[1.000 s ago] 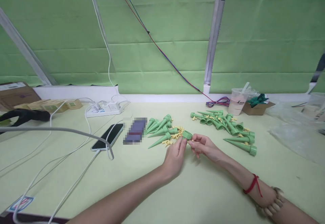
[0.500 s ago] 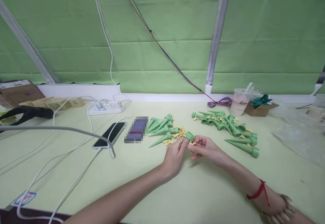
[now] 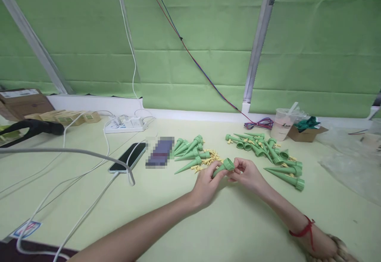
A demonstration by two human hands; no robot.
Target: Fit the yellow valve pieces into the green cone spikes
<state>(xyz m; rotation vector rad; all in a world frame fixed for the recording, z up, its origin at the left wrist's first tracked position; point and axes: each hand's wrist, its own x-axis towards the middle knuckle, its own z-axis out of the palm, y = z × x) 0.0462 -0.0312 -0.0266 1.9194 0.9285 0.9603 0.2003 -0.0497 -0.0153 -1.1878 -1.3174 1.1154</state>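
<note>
My left hand (image 3: 205, 182) is closed around a green plastic plant watering spike (image 3: 228, 164), its round open cap turned up and to the right. Close beside that cap, my right hand (image 3: 247, 173) has its thumb and fingers pinched together; whatever is between the fingertips is hidden. Just beyond my left hand lies a pile of small yellow plastic pieces (image 3: 212, 157). Several more green spikes (image 3: 187, 147) lie to the left of this pile. Another heap of green spikes (image 3: 264, 147), with yellow pieces among them, spreads out to the right.
A phone (image 3: 127, 159) on a white cable and a blurred dark purple item (image 3: 160, 152) lie left of the spikes. Behind them sits a power strip (image 3: 126, 124). A drink cup (image 3: 281, 124), a small cardboard box (image 3: 306, 133) and clear plastic bags (image 3: 351, 163) are at right.
The spike in my left hand has turned so its cap opening shows more, and it sits slightly further right. My right fingers have drawn together beside the cap; the yellow piece seen near them is now hidden.
</note>
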